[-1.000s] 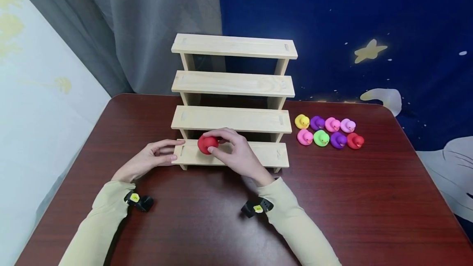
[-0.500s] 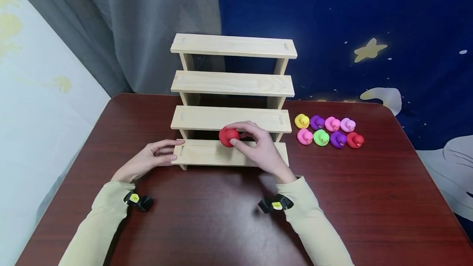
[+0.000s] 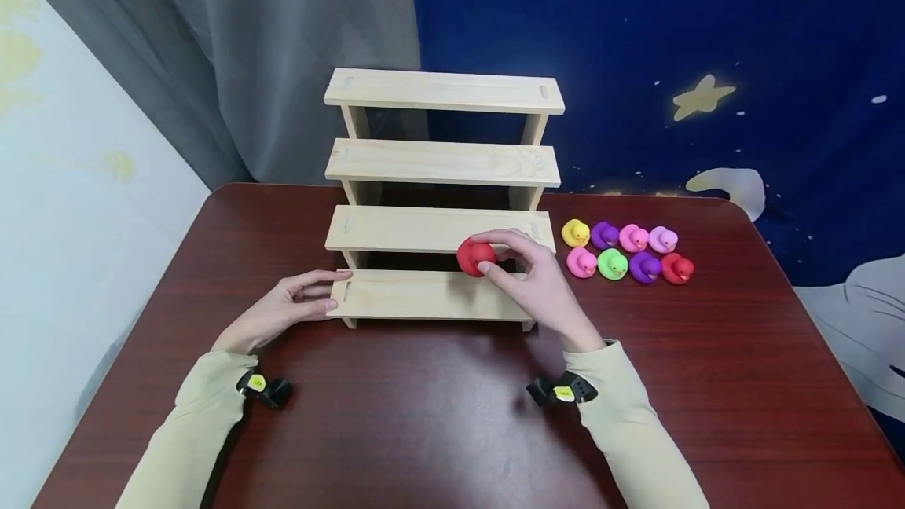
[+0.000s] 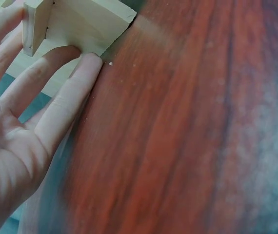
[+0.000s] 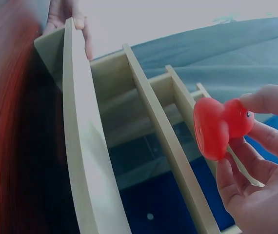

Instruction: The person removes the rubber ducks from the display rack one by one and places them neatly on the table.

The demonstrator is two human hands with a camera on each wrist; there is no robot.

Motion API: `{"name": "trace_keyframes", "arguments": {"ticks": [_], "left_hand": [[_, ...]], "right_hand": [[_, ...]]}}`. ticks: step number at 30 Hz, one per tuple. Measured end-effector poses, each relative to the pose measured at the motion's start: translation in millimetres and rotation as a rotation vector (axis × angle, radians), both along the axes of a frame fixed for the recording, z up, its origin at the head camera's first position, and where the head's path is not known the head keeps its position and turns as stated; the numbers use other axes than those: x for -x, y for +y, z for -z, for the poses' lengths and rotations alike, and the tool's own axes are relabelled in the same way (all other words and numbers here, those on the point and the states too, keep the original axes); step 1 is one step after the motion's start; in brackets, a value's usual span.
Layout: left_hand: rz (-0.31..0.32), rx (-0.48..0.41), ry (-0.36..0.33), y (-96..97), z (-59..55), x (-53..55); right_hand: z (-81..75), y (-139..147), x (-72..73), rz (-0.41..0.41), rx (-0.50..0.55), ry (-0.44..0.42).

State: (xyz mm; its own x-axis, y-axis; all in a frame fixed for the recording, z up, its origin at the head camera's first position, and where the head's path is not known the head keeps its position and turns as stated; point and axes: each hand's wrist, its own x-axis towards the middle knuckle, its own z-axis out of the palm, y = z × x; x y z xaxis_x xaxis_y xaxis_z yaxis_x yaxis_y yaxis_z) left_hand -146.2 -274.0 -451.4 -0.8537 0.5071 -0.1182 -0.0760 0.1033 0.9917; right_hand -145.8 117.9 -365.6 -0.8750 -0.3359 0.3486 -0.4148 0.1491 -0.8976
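Right hand (image 3: 540, 285) pinches a small red rubber duck (image 3: 476, 257) between thumb and fingertips, held above the right part of the lowest step of the pale four-step wooden rack (image 3: 438, 159); duck touches no step. Left hand (image 3: 283, 309), fingers straight, rests against the rack's lower left end. All four steps bare, so nothing is placed on the rack yet. Eight small ducks (image 3: 625, 251) (yellow, purple, pink, green, red) sit in two rows on the dark red counter (image 3: 424, 415), right of the rack. Nothing lies between duck and steps
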Motion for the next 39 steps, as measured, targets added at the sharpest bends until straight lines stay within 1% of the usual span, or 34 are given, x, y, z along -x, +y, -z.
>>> {"name": "trace_keyframes", "arguments": {"ticks": [8,15,20,25,29,30,34,39], "left_hand": [[-0.004,-0.002,-0.013,1.5,-0.3,-1.3],[-0.003,0.0,-0.016,2.2,-1.0,-2.4],[-0.007,0.003,-0.018,2.2,-1.7,-2.8],[-0.005,0.008,-0.017,1.1,-1.4,-2.5],[-0.013,0.008,-0.021,0.6,-1.6,-2.4],[-0.016,0.01,-0.023,0.4,-1.6,-2.5],[-0.027,0.015,-0.031,0.4,-2.0,-2.7],[-0.023,0.012,-0.034,1.4,-1.8,-2.3]], "right_hand": [[-0.6,23.1,-5.7,0.063,-0.034,-0.028],[-21.5,34.5,-19.6,0.085,-0.05,0.0],[-19.1,48.4,-23.8,0.107,-0.058,-0.019],[-11.3,67.3,-25.6,0.134,-0.069,0.002],[-7.6,79.9,-29.1,0.148,-0.102,0.019],[-10.4,81.1,-31.2,0.15,-0.117,0.022],[-7.6,89.5,-32.3,0.18,-0.151,0.028],[-0.6,102.0,-32.3,0.208,-0.232,0.048]]}}
